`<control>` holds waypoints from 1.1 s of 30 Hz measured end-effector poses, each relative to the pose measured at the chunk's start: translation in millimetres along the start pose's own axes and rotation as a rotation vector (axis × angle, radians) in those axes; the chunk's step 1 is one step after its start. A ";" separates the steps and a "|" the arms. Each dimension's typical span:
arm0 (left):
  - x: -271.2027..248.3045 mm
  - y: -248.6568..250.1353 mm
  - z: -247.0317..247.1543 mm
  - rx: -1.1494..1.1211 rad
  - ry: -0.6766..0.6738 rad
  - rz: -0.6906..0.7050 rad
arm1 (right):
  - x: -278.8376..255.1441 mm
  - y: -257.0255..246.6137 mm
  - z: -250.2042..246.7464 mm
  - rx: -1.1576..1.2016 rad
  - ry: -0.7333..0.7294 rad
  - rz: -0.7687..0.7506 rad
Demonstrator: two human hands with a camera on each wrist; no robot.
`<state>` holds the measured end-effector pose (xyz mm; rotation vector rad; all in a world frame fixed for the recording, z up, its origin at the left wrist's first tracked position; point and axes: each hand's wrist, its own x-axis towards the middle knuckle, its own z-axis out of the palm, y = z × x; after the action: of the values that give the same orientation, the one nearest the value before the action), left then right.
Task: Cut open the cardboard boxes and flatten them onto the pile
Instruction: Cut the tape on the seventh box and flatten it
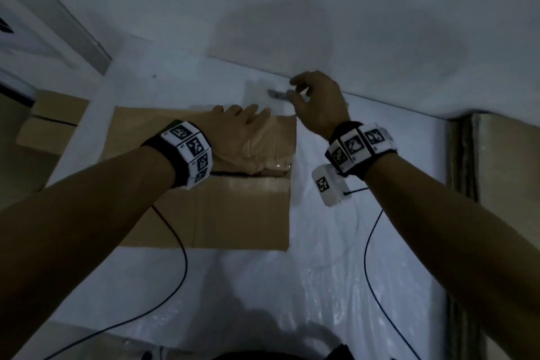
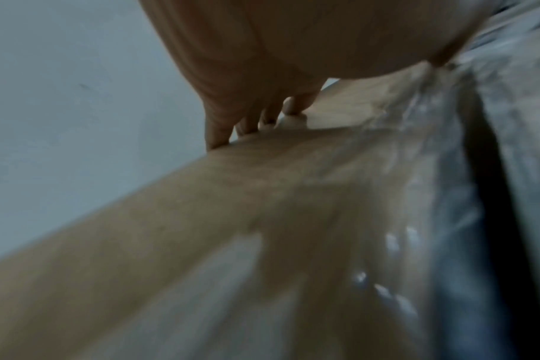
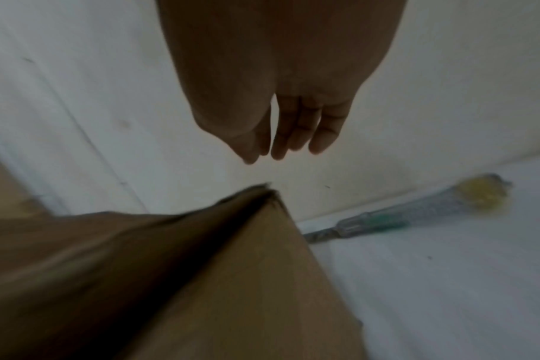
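A brown cardboard box (image 1: 233, 213) with clear tape on its top lies on a white surface. My left hand (image 1: 245, 120) presses flat on the box top, fingers straight; in the left wrist view its fingertips (image 2: 219, 134) touch the far edge of the cardboard (image 2: 201, 219). A cutting tool (image 1: 277, 94) with a clear handle lies on the surface by the wall, just past the box. My right hand (image 1: 304, 96) hovers over the tool. In the right wrist view that hand (image 3: 281, 141) has relaxed, empty fingers, above the box corner (image 3: 231, 280) and apart from the tool (image 3: 416, 212).
A white wall (image 1: 321, 9) rises right behind the box and tool. Flat cardboard (image 1: 52, 126) lies at the left, and more cardboard (image 1: 502, 161) stands at the right edge. Black cables (image 1: 181, 257) trail from both wrists across the plastic-covered surface.
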<state>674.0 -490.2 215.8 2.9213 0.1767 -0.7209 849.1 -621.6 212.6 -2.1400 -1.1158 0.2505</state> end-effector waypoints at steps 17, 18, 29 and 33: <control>-98.0 -49.0 -94.7 -0.267 0.542 -0.443 | -69.7 -135.7 34.3 -0.779 -0.886 -0.357; -110.6 -52.6 -89.6 -0.295 0.582 -0.415 | -66.0 -141.2 35.6 -0.832 -0.871 -0.387; -211.6 -117.7 22.4 -0.287 0.536 -0.829 | -36.7 -101.0 -16.4 -0.588 -0.360 -0.650; -232.2 -131.2 4.7 -0.434 0.602 -0.974 | -58.1 -80.4 -17.2 -0.592 -0.756 -0.149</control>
<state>448.9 -380.9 308.1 2.3889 1.6229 0.1765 769.8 -644.6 270.2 -2.5225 -1.9635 0.7858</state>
